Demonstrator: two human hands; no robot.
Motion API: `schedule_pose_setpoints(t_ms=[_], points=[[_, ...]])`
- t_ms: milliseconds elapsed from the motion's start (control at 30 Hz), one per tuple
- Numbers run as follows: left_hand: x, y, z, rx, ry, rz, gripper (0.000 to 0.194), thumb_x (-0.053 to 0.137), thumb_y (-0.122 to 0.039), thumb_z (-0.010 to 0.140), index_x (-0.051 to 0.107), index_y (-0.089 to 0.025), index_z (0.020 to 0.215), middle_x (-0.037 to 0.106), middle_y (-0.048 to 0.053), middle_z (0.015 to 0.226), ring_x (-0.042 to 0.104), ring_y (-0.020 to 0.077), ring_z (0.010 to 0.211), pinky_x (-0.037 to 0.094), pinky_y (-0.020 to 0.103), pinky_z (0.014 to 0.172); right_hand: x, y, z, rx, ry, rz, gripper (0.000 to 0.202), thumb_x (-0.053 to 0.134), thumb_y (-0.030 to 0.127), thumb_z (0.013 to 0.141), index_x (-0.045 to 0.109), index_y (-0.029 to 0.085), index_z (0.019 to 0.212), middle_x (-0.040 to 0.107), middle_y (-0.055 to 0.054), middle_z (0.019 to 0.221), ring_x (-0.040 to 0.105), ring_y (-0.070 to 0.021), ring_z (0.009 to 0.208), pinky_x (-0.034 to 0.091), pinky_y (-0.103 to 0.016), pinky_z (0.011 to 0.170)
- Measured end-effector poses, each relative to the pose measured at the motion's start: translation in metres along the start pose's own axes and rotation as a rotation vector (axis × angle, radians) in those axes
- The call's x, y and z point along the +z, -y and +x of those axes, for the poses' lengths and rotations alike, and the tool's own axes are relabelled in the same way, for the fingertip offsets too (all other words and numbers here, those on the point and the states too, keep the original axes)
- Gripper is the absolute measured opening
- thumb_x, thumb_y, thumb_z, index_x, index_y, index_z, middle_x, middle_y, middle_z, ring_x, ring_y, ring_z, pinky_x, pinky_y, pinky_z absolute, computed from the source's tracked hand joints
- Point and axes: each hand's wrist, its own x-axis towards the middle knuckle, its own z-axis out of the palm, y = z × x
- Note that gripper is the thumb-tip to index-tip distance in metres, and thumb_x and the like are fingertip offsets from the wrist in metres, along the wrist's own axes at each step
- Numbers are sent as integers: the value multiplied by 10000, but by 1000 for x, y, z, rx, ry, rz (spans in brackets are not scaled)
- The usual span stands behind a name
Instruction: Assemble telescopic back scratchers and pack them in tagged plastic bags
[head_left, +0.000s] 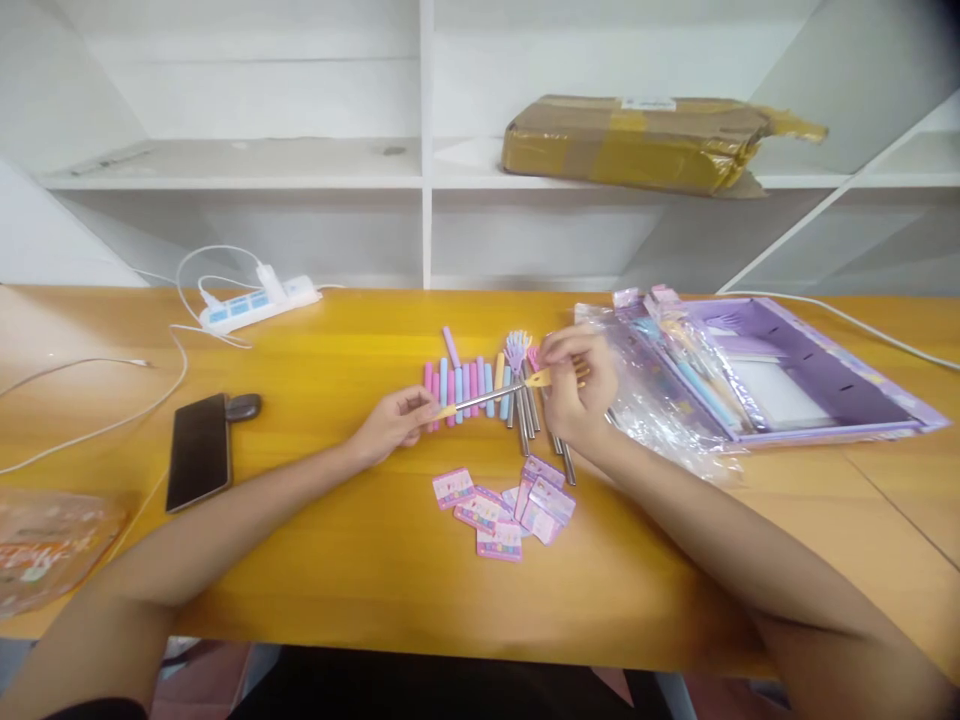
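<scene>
Between my hands a telescopic back scratcher [491, 397] with a silver rod and yellow ends is stretched out at a slight slant. My left hand [401, 418] pinches its lower yellow end. Fingers of my right hand [581, 385] close around the yellow claw-shaped head, partly hiding it. Behind the rod lies a row of pink, blue and purple handle sleeves [463, 378], with a yellow one [499, 368] at the right. Several more back scratchers [517, 355] with purple and pink heads lie beside them, some hidden by my right hand. Printed cards [499, 540] lie loosely piled nearer me.
At the right, a purple box [874, 390] stands with clear plastic packaging [652, 400] against it. A dark phone [198, 453], a black mouse [244, 407] and a white power strip [259, 305] with cables are at the left. A taped parcel [637, 145] rests on the shelf.
</scene>
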Motion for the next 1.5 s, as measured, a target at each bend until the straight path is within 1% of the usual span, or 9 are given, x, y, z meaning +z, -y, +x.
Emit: schedule_pose_setpoints(t_ms=[67,267,400,600,900,1100,1233,1400,1500], points=[[1,0,0,0,-19,-57,499,845,-636,864,614,-197,913,660,-19,772,319,32,472,207,210,452,0,-1,-2,13,36,35,177,516,266,1112,602,262,956,649,-30,874,663,-202,815,542,-396,753],[0,4,-2,88,-63,41,452,904,-544,840,629,-188,886,735,15,834,489,72,587,306,205,485,0,3,-4,73,179,152,126,551,253,1086,569,269,962,661,-11,797,663,-181,703,534,-350,658],[0,4,-2,115,-79,52,448,903,-538,841,634,-182,888,752,22,827,528,78,598,353,213,526,1,1,-8,107,177,162,98,568,235,1074,568,269,983,671,-14,802,672,-187,719,538,-361,679],[2,0,-2,119,-88,48,480,919,-556,810,618,-184,851,767,38,832,584,96,626,421,226,579,3,-1,-19,173,189,211,103,551,323,1098,545,284,1003,682,-15,807,658,-195,671,540,-381,646],[1,2,-2,108,-105,92,475,897,-564,833,616,-184,879,764,40,853,553,83,599,335,207,491,7,-4,-22,269,193,291,150,585,399,1103,508,304,1016,614,19,744,593,-172,581,501,-361,598],[4,5,0,82,-80,84,458,848,-590,883,598,-206,900,742,4,812,482,67,526,290,207,450,-4,-7,2,428,186,50,102,661,328,1016,582,275,980,644,-2,812,607,-177,692,495,-340,636],[8,6,0,117,-74,70,448,870,-560,870,605,-199,859,786,31,869,551,77,569,393,220,521,-13,0,20,434,184,120,136,621,198,915,586,279,1018,643,22,802,632,-176,730,519,-346,728],[8,7,-3,164,-102,83,435,883,-533,863,609,-195,843,816,58,906,729,151,788,548,264,727,-14,4,19,415,448,24,111,583,176,895,670,240,872,674,7,786,637,-181,734,480,-341,712],[6,7,-5,178,-121,107,455,882,-544,855,592,-196,820,822,67,925,771,186,883,575,295,813,-10,4,13,379,470,25,154,564,192,919,672,233,816,666,4,759,623,-180,714,457,-341,696]])
